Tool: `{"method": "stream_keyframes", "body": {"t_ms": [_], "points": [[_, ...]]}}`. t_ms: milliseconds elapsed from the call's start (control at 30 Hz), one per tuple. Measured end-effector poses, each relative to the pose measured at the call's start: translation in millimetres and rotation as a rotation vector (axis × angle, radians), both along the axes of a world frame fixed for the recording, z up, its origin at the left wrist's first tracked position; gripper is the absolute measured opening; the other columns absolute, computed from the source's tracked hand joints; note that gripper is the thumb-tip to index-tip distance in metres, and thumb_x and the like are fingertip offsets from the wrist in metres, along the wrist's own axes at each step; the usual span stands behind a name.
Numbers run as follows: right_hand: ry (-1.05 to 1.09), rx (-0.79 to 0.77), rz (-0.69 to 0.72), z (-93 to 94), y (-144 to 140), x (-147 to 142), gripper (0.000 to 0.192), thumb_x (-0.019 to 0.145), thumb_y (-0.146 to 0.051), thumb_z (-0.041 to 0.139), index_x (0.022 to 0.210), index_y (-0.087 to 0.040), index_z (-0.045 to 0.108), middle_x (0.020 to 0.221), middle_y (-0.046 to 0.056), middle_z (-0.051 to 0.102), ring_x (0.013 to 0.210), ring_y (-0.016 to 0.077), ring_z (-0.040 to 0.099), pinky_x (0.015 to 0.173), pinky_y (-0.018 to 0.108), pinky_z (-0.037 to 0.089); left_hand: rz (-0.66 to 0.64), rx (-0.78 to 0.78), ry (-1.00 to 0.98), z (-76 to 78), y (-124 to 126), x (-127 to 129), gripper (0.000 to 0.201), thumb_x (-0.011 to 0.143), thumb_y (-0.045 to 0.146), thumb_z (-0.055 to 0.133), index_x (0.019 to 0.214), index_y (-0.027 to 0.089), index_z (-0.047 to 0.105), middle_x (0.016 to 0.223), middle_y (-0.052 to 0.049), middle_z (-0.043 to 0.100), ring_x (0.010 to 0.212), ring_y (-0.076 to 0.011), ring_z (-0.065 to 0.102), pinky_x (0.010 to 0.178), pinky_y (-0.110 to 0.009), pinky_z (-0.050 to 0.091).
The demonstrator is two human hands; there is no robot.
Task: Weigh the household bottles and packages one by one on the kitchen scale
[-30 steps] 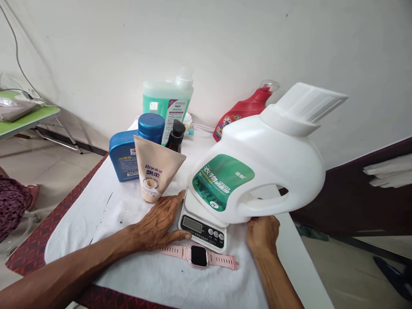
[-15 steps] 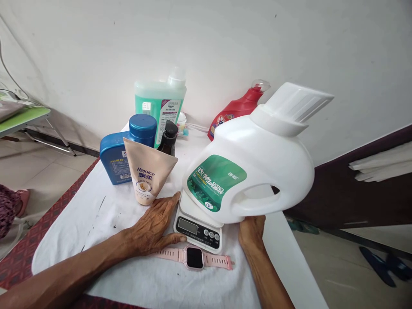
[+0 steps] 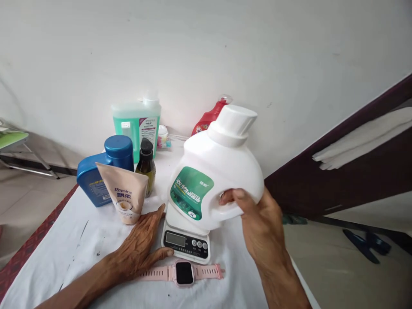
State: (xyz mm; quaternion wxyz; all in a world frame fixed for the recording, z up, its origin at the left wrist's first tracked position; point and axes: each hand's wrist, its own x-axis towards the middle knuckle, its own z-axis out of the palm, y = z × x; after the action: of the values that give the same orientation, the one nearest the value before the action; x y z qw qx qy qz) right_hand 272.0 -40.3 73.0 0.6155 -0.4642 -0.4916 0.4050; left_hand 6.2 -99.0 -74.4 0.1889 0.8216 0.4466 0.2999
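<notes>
My right hand is closed round the handle of a big white detergent bottle with a green label and a white cap. The bottle stands over the white kitchen scale; whether it rests on the plate I cannot tell. Flat on the cloth, my left hand has its fingers spread, with fingertips and thumb at the scale's left edge. A pink smartwatch lies along the scale's front, its left strap partly behind my left thumb. Close by my left hand stands a beige Rejoice tube.
Behind the tube are a blue bottle, a dark pump bottle and a green-liquid jug. A red bottle stands near the wall behind the white bottle. White cloth covers the table. Slippers lie on the floor at right.
My right hand has come up from below the white bottle and now grips its handle. The view has shifted; my left hand stays beside the scale.
</notes>
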Motion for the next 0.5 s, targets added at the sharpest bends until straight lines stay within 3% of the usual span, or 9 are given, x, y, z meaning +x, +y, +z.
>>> {"method": "stream_keyframes", "body": {"t_ms": [100,200,367,500], "points": [[-0.058,-0.012,0.058,2.9,4,-8,0.049,0.077,-0.052,0.091,0.058,-0.023,0.058,0.055,-0.003,0.053,0.057,0.0144,0.050,0.059,0.030,0.044,0.014,-0.010,0.017,-1.9,0,0,0.099,0.104,0.057,0.057,0.170,0.032,-0.013,0.156,-0.022,0.052,0.141,-0.0417,0.058,0.112,-0.065,0.054],[0.043,-0.035,0.057,0.4,12,-11,0.058,0.069,-0.050,0.097,0.048,-0.022,0.050,0.048,-0.004,0.044,0.048,0.0103,0.042,0.051,0.029,0.036,0.031,-0.020,0.013,-3.2,-1,1,0.099,0.104,0.057,0.057,0.170,0.033,-0.012,0.155,-0.021,0.054,0.140,-0.0410,0.059,0.112,-0.064,0.055],[0.237,-0.040,-0.056,12.1,30,-12,0.061,0.054,-0.044,0.103,0.046,-0.022,0.047,0.042,-0.009,0.036,0.040,0.0056,0.032,0.041,0.025,0.026,0.026,-0.064,-0.009,1.4,-2,0,0.101,0.104,0.057,0.058,0.169,0.037,-0.016,0.157,-0.019,0.053,0.141,-0.0396,0.059,0.112,-0.063,0.055],[0.280,0.129,-0.228,30.6,52,-3,0.060,0.051,-0.038,0.102,0.044,-0.022,0.045,0.041,-0.009,0.036,0.039,0.0046,0.032,0.038,0.024,0.026,0.004,-0.136,-0.006,5.4,-3,-1,0.102,0.104,0.057,0.058,0.168,0.038,-0.018,0.164,-0.019,0.047,0.149,-0.0394,0.052,0.117,-0.065,0.051]]}}
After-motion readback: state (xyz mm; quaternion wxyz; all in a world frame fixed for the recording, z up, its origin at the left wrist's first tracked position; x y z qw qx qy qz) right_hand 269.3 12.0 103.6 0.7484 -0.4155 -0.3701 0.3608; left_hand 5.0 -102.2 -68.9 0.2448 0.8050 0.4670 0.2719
